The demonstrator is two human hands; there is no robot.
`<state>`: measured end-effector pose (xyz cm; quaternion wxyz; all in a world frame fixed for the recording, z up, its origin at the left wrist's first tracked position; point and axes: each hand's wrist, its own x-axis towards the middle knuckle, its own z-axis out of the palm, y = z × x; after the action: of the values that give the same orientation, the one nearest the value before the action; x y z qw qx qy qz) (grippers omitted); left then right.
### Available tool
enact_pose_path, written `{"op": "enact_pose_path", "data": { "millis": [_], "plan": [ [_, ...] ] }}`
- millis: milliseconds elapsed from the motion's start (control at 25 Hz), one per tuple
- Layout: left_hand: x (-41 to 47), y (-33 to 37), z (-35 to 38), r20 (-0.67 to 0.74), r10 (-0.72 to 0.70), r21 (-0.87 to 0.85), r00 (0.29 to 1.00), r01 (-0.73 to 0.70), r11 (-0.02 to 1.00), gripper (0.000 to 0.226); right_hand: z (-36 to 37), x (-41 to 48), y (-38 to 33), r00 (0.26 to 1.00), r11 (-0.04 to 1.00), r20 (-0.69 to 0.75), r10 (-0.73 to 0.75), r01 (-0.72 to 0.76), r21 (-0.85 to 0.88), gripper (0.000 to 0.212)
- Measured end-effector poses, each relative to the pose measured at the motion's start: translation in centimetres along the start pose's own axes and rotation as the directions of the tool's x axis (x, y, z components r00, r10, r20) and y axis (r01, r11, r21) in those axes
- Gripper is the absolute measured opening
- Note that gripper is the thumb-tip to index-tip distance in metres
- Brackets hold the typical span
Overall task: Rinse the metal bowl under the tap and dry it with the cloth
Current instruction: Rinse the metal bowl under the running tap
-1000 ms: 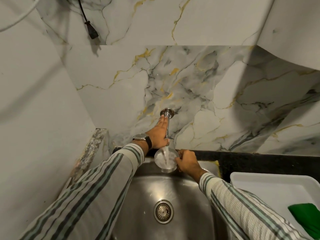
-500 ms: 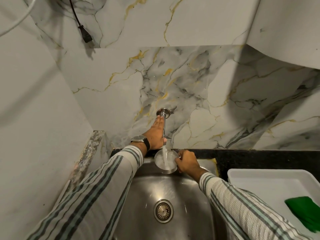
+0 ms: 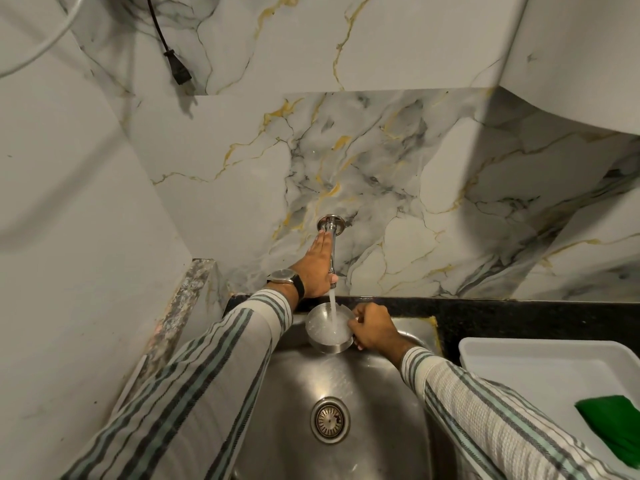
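A small round metal bowl (image 3: 322, 336) hangs over the back of the steel sink (image 3: 291, 403), held at its right rim by my right hand (image 3: 372, 329). Water streams from the chrome wall tap (image 3: 332, 244) into the bowl. My left hand (image 3: 317, 268) lies flat along the left side of the tap, fingers straight, thumb tucked by the spout end. A green cloth (image 3: 613, 427) lies in the white tray (image 3: 519, 362) at the right.
The drain strainer (image 3: 329, 420) sits mid-sink. A black counter strip (image 3: 519, 317) runs behind the sink and tray. Marble wall panels rise behind; a black plug on a cord (image 3: 178, 72) hangs at upper left. A plain wall closes the left side.
The bowl sits slightly lower under the tap and holds more water. My left hand stays against the tap; the view has shifted a little.
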<state>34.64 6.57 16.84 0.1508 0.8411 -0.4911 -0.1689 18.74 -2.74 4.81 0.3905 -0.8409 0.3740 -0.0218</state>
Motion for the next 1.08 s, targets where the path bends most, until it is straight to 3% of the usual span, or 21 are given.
{"op": "enact_pose_path", "data": {
  "millis": [240, 480, 640, 840, 1080],
  "plan": [
    [0.1, -0.4, 0.0, -0.007, 0.015, 0.018, 1.000, -0.015, 1.000, 0.105, -0.2, -0.6, -0.1, 1.000, 1.000, -0.010, -0.002, 0.002, 0.009, 0.006],
    [0.2, 0.0, 2.7, -0.184, -0.022, -0.096, 0.983, 0.004, 0.995, 0.104, -0.5, -1.2, 0.0, 0.998, 1.000, -0.058, 0.009, -0.009, 0.002, 0.007],
    [0.6, -0.2, 3.6, -0.239, -0.018, -0.059, 0.971, 0.004, 0.998, 0.104, -0.7, -2.9, 2.0, 0.983, 0.997, -0.171, 0.070, -0.063, 0.044, 0.008],
    [0.3, 0.2, 3.2, -0.226, -0.022, -0.092, 0.974, 0.001, 0.996, 0.105, 2.2, -6.8, 3.5, 0.983, 0.995, -0.182, 0.030, -0.012, 0.102, 0.016],
    [0.0, 0.7, 2.8, -0.204, -0.031, -0.080, 0.978, 0.015, 0.997, 0.106, 0.9, -7.4, 4.0, 0.923, 0.990, -0.382, 0.048, 0.006, 0.139, 0.010]
  ]
}}
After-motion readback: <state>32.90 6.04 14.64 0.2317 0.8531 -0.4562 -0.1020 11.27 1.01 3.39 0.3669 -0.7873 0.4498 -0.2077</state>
